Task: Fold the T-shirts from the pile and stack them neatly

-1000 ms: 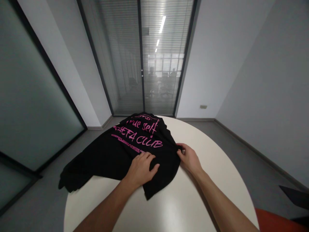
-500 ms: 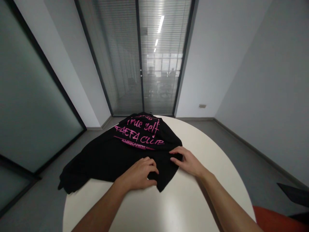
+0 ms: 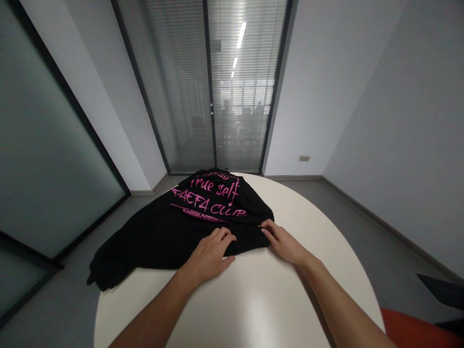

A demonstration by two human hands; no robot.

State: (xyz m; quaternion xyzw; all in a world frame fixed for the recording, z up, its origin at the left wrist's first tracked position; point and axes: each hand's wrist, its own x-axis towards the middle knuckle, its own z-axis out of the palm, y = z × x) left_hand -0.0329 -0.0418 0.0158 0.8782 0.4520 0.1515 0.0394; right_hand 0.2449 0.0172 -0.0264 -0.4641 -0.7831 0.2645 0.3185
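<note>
A black shirt (image 3: pixel 155 237) with pink lettering is spread over the round white table, its near right part folded upward. My left hand (image 3: pixel 213 251) lies on its near edge, fingers bent over the cloth. The thumb is apart from those fingers, next to the bare tabletop. At the shirt's right edge, my right hand (image 3: pixel 281 240) pinches the black fabric between thumb and fingers.
The white table (image 3: pixel 326 270) has a curved edge on the right. Beyond it stand a glass partition with blinds (image 3: pixel 239 121) and grey walls. A red seat (image 3: pixel 416 331) shows at the lower right.
The shirt's pointed near corner has been folded up and away from me, leaving a straighter near edge. My left hand has moved slightly forward; my right hand has closed on the fabric.
</note>
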